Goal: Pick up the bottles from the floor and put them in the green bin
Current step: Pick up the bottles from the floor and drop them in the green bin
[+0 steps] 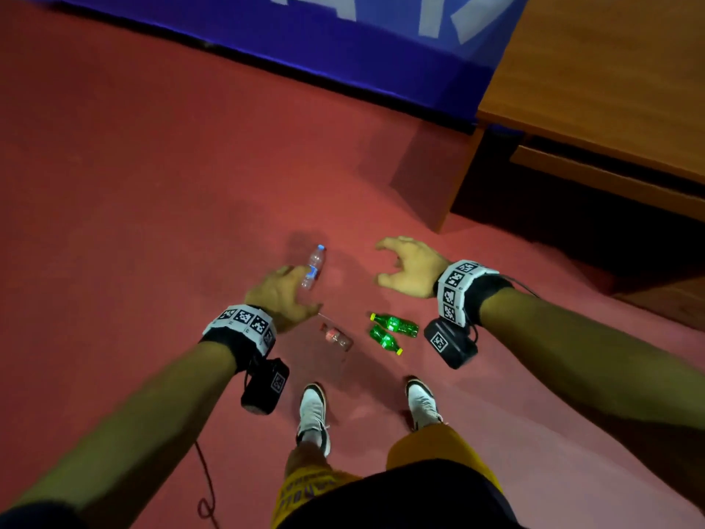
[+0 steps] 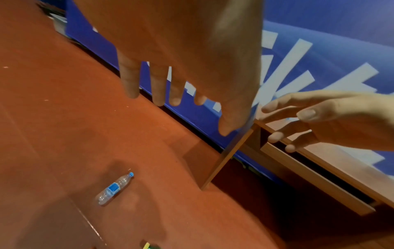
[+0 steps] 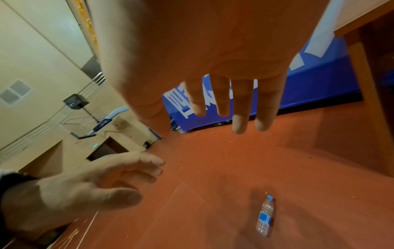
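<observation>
A clear water bottle [image 1: 313, 267] with a blue cap and label lies on the red floor; it also shows in the left wrist view [image 2: 114, 188] and the right wrist view [image 3: 265, 217]. Nearer my feet lie two green bottles [image 1: 395, 324] [image 1: 384, 339] and a small clear bottle with a red label [image 1: 335, 336]. My left hand [image 1: 282, 295] hovers above the floor by the water bottle, fingers spread and holding nothing. My right hand [image 1: 396, 263] hangs to its right with loosely curled fingers, also holding nothing. No green bin is in view.
A wooden desk [image 1: 591, 89] stands at the right, its side panel [image 1: 454, 185] reaching the floor close to my right hand. A blue banner [image 1: 343, 51] runs along the back. My shoes [image 1: 313, 410] are just behind the bottles. A cable [image 1: 208, 486] trails at the lower left.
</observation>
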A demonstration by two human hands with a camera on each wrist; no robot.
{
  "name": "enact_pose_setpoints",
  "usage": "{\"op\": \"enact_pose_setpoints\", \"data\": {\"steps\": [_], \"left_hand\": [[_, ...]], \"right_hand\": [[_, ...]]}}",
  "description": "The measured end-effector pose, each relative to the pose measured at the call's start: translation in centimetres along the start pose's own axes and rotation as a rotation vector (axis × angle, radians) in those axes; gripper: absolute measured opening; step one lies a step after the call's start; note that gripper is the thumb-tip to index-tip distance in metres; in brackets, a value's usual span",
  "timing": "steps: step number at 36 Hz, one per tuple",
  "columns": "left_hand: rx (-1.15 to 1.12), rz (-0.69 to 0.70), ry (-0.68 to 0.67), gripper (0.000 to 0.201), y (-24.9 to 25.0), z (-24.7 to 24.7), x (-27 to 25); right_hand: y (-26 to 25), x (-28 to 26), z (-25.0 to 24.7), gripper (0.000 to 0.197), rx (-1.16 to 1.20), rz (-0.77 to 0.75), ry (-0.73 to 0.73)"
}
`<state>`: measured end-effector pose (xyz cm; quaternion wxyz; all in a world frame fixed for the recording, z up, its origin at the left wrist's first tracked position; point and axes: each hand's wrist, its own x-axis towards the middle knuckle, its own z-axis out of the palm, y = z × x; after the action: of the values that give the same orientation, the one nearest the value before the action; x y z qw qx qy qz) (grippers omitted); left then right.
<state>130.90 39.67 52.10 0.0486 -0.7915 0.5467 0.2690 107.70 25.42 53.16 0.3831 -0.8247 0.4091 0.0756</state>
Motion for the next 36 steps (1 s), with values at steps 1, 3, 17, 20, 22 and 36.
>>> {"op": "enact_pose_setpoints", "data": {"steps": [1, 3, 17, 20, 22, 36], "left_hand": [[0.016, 0.016, -0.021, 0.079, -1.0, -0.1, 0.8], [0.032, 0.068, -0.049, 0.081, -2.7, -0.3, 2.1], [0.261, 0.379, -0.262, 0.078, -7.5, 6.9, 8.8], [0.260, 0.375, -0.269, 0.078, -8.3, 12.2, 11.3], [0.275, 0.365, -0.273, 0.080, -9.2, 16.3, 13.2], [0.393, 0.177, -0.422, 0.080, -18.7, 46.3, 27.6]], "right_hand": [[-0.2, 0.3, 0.4, 0.063, 0.005, 0.037, 0.013], [-0.5, 0.7, 1.5, 0.063, 0.018, 0.106, 0.041], [2.0, 2.7, 13.5, 0.067, 0.119, 0.457, -0.035], [4.9, 4.4, 18.3, 0.068, 0.121, 0.463, 0.024], [7.5, 5.8, 22.2, 0.061, 0.134, 0.456, 0.061], [26.5, 20.9, 48.9, 0.080, 0.007, 0.558, -0.049]]}}
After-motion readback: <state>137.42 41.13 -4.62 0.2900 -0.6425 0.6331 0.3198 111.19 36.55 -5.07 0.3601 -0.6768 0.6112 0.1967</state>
